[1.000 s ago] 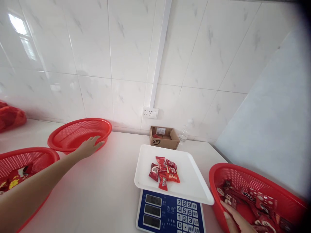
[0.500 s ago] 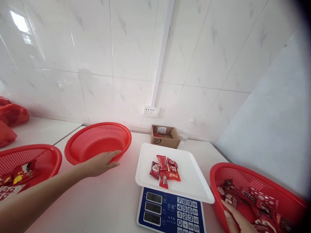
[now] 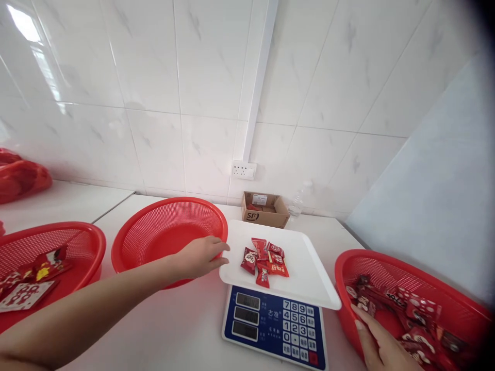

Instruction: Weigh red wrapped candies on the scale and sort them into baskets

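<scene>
My left hand (image 3: pixel 203 256) reaches over the near right rim of the middle red plastic basket (image 3: pixel 170 206), its fingers apart and their tips beside the left edge of the white scale tray (image 3: pixel 309 273). Whether it touches the basket I cannot tell. Several red-wrapped candies (image 3: pixel 266 260) lie in a small cluster on that tray. My right hand (image 3: pixel 381 342) grips the near left rim of the right red basket (image 3: pixel 344 299), thumb outside and fingers inside. Dark red wrapped snacks (image 3: pixel 413 314) lie in it.
Another red basket (image 3: pixel 91 245) with packets stands at the left. The scale's blue keypad panel (image 3: pixel 274 327) faces me. Behind the tray are a cardboard box (image 3: pixel 266 217) and a clear bottle (image 3: pixel 298 202). Red bags (image 3: pixel 25 178) lie far left, against the tiled wall (image 3: pixel 154 139).
My left hand has moved right, toward the scale tray. The middle basket has also shifted right and sits closer to the scale. My right hand keeps its grip on the right basket.
</scene>
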Demonstrator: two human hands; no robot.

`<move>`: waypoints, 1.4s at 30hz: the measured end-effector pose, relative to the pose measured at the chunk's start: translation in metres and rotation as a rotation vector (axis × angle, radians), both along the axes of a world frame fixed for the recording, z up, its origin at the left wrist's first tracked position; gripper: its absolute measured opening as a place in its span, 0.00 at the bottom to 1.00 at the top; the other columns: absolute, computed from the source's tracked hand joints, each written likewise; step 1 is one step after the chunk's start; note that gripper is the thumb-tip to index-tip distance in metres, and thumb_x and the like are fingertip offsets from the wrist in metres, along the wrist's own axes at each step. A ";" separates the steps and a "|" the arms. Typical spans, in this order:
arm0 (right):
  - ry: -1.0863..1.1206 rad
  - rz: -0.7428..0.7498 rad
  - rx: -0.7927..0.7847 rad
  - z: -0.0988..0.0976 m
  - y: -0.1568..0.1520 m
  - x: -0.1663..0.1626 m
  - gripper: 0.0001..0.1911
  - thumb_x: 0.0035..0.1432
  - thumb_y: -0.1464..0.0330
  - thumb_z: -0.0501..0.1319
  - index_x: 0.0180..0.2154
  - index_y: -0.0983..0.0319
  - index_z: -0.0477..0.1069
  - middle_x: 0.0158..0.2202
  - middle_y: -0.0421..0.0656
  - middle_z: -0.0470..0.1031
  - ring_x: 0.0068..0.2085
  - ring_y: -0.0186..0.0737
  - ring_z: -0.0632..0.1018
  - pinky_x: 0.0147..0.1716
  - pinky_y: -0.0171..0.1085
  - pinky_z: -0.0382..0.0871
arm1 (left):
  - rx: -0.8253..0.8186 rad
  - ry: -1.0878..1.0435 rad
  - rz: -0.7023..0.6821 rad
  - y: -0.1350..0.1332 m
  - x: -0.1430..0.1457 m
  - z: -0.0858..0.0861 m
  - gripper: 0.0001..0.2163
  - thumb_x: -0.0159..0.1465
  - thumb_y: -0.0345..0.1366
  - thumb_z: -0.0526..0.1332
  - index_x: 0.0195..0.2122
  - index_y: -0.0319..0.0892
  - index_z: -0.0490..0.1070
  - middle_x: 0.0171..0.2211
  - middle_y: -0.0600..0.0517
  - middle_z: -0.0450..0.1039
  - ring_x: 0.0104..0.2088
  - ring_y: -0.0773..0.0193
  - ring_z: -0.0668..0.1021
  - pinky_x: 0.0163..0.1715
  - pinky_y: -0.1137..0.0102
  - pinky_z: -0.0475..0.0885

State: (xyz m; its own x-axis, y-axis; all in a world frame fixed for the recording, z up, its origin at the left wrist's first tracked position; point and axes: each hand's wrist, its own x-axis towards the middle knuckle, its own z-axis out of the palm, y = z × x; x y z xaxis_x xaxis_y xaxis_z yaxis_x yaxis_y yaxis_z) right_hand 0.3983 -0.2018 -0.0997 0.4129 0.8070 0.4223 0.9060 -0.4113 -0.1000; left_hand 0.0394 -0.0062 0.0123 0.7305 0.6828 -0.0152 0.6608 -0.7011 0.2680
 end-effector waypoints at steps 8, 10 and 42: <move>0.007 -0.015 -0.096 0.005 -0.005 -0.007 0.24 0.61 0.58 0.45 0.53 0.54 0.69 0.43 0.44 0.78 0.33 0.47 0.80 0.36 0.44 0.72 | 0.061 -0.002 -0.293 0.003 0.073 -0.025 0.17 0.61 0.39 0.58 0.52 0.43 0.65 0.51 0.46 0.68 0.52 0.54 0.70 0.48 0.63 0.67; 0.022 -0.012 -0.117 0.005 -0.005 -0.008 0.25 0.62 0.58 0.43 0.54 0.56 0.67 0.45 0.45 0.77 0.34 0.46 0.80 0.37 0.44 0.72 | 0.061 0.041 -0.279 0.003 0.082 -0.028 0.17 0.61 0.41 0.57 0.51 0.43 0.65 0.51 0.45 0.68 0.50 0.53 0.71 0.44 0.63 0.69; 0.144 -0.091 -0.170 0.008 -0.003 -0.012 0.26 0.62 0.56 0.42 0.55 0.53 0.67 0.47 0.44 0.76 0.31 0.47 0.80 0.29 0.43 0.72 | 0.260 0.106 -0.371 -0.012 0.073 -0.021 0.13 0.66 0.39 0.53 0.50 0.45 0.65 0.51 0.47 0.68 0.48 0.57 0.72 0.44 0.65 0.69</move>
